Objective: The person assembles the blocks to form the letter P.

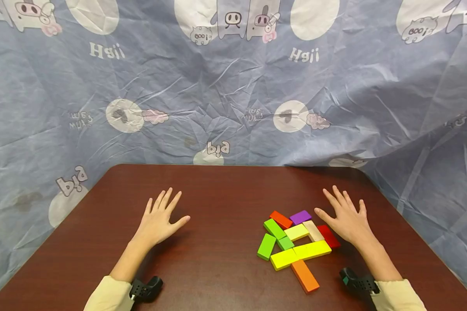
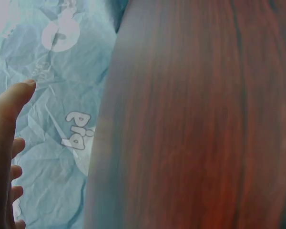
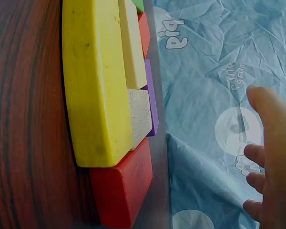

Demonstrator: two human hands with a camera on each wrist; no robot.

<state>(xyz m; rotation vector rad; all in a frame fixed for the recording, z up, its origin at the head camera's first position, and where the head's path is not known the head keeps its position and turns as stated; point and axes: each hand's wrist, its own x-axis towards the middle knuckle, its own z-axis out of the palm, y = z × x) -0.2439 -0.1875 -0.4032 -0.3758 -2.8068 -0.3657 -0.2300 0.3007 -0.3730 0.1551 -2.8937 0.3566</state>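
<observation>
On table (image 1: 218, 259): clustered blocks (image 1: 295, 232) | right hand (image 1: 348, 220) near, left hand (image 1: 155, 222) apart | fingers (image 1: 339, 196) spread, free

From my remote post I saw yellow oblong blocks (image 1: 312, 250), lime-green oblong blocks (image 1: 266, 246), an orange oblong block (image 1: 305, 276), a purple oblong block (image 1: 300, 217) and a deep-red oblong block (image 1: 328, 236). Dark streaks (image 2: 244, 95) grained the reddish-brown wooden tabletop (image 1: 218, 216); white circles (image 1: 315, 17) and pink clouds (image 1: 155, 116) patterned the crinkled blue-grey sheet (image 1: 202, 86).

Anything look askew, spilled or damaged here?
Nothing spilled or visibly broken. Two small oddities: the sheet behind the table is heavily creased, and the right wrist view shows a dark speck on a yellow block.
</observation>
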